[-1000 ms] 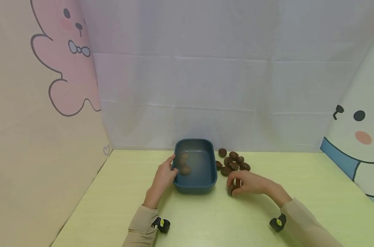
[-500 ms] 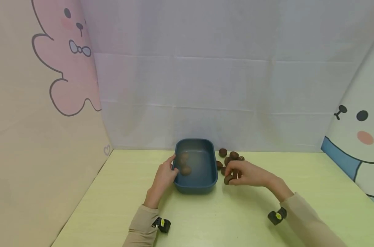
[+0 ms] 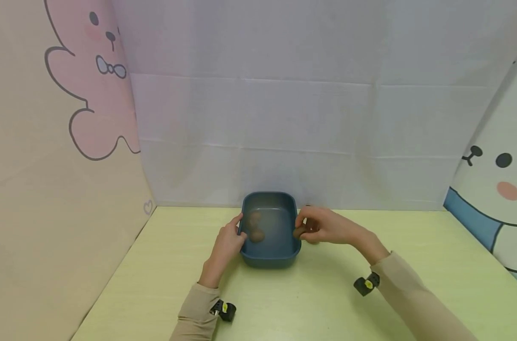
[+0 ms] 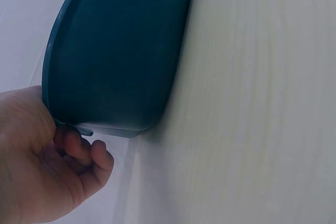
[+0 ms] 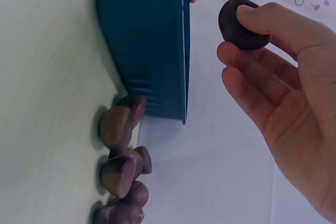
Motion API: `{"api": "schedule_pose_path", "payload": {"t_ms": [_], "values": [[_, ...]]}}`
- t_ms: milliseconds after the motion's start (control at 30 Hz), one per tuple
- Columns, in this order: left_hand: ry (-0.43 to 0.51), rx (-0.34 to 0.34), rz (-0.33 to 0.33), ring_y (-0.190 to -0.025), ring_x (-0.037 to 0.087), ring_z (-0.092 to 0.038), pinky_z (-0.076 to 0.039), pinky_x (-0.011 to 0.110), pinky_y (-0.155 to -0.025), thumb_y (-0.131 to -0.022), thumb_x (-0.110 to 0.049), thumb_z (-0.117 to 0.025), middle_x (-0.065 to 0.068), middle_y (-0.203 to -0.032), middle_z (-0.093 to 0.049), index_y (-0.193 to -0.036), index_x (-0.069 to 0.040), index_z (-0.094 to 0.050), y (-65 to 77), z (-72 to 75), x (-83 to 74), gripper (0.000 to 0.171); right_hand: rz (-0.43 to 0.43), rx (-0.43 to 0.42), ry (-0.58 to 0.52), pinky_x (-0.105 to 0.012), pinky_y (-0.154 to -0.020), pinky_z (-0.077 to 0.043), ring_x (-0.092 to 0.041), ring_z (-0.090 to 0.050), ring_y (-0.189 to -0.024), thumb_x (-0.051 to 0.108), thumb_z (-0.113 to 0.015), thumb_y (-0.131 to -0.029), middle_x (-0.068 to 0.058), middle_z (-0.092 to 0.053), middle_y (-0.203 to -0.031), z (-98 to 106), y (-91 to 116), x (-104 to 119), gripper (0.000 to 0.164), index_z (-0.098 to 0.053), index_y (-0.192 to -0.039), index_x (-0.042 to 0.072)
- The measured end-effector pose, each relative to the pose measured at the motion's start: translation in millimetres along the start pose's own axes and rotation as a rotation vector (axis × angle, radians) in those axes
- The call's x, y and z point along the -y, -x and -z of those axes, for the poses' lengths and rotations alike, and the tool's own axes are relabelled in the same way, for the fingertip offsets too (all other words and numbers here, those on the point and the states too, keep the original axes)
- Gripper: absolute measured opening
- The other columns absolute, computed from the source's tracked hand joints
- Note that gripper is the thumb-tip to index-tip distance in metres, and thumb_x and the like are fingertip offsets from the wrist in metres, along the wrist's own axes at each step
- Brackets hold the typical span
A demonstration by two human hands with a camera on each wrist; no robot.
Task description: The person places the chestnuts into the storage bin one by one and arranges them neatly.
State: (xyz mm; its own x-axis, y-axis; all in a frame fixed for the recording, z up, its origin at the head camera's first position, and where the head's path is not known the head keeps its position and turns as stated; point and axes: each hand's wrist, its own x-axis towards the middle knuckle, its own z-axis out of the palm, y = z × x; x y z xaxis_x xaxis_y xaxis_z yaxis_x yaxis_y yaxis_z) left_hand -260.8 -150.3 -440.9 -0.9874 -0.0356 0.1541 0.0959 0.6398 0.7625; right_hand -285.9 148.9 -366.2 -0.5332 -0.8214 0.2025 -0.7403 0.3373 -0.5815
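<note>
My left hand point(image 3: 229, 245) gripped the left edge of the blue box point(image 3: 267, 262), with the thumb over the rim and the other fingers on the outer side. My right hand point(image 3: 336, 227) pinched a single chestnut point(image 5: 230, 27) between thumb and fingertips. I held it up over the right rim of the box, apart from the rim in the right wrist view.

The box stood on the pale yellow-green counter point(image 3: 275, 303), close to the white cloth point(image 3: 258, 123) at the back. Inside it, toward the left side, lay a few chestnuts point(image 3: 256, 235), too hazy to count surely. The loose pile point(image 5: 115, 127) lay on the counter just right of the box, several brown chestnuts bunched together; from the head view my right hand hid most of it.

I wore beige sleeves point(image 3: 412, 293), with a small black camera point(image 3: 363, 285) at the right wrist and another point(image 3: 228, 311) at the left. A pink bear point(image 3: 102, 104) was printed on the left cloth, and a white animal point(image 3: 484, 189) with a blue patch on the right one.
</note>
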Motion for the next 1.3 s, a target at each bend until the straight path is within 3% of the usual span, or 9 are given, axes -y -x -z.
{"api": "schedule_pose_path", "payload": {"t_ms": [333,633,1000,1133,1300], "values": [[0.001,0.015,0.015,-0.045,0.010,-0.035,-0.029,0.024,-0.046,-0.082,-0.001,-0.053,-0.002,-0.058,-0.045,-0.148,-0.001,-0.045,-1.6,0.4,-0.6,0.066,0.038,-0.010,0.100,-0.028,-0.071,-0.054,-0.008,-0.062,-0.081,0.013,-0.069,-0.091,0.001,-0.064,-0.104,-6.3,-29.0,5.1,0.019,-0.061,-0.108,0.015],[0.002,0.012,0.013,-0.046,0.010,-0.036,-0.030,0.024,-0.046,-0.082,0.000,-0.053,-0.001,-0.059,-0.049,-0.147,-0.001,-0.045,0.0,0.4,1.5,0.065,0.031,0.043,0.113,-0.025,-0.071,-0.053,-0.008,-0.059,-0.078,0.017,-0.071,-0.090,0.003,-0.061,-0.101,-17.2,-59.0,2.1,0.014,-0.062,-0.102,0.015],[-0.008,0.005,0.010,-0.046,0.009,-0.033,-0.028,0.023,-0.046,-0.082,0.001,-0.053,-0.003,-0.058,-0.043,-0.147,-0.002,-0.046,-0.5,-1.6,2.7,0.065,-0.035,0.135,0.168,-0.031,-0.084,-0.051,-0.009,-0.059,-0.094,0.017,-0.069,-0.091,0.007,-0.061,-0.108,-36.2,-84.5,-5.2,0.015,-0.064,-0.106,0.018],[-0.007,0.002,0.012,-0.046,0.009,-0.033,-0.027,0.023,-0.046,-0.082,0.001,-0.053,-0.003,-0.057,-0.042,-0.147,-0.001,-0.045,-0.4,-1.6,2.1,0.066,-0.017,0.165,0.205,-0.033,-0.089,-0.052,-0.012,-0.062,-0.102,0.015,-0.069,-0.090,0.005,-0.064,-0.113,-42.8,-93.8,-8.1,0.027,-0.064,-0.117,0.015],[-0.006,-0.003,-0.003,-0.046,0.009,-0.032,-0.027,0.023,-0.046,-0.081,0.001,-0.053,-0.003,-0.058,-0.042,-0.147,0.000,-0.046,-0.8,-2.9,1.7,0.066,0.040,0.190,0.270,-0.034,-0.085,-0.051,-0.016,-0.062,-0.095,0.010,-0.072,-0.085,0.000,-0.064,-0.105,-50.0,-104.3,-8.2,0.025,-0.064,-0.109,0.011]]}}
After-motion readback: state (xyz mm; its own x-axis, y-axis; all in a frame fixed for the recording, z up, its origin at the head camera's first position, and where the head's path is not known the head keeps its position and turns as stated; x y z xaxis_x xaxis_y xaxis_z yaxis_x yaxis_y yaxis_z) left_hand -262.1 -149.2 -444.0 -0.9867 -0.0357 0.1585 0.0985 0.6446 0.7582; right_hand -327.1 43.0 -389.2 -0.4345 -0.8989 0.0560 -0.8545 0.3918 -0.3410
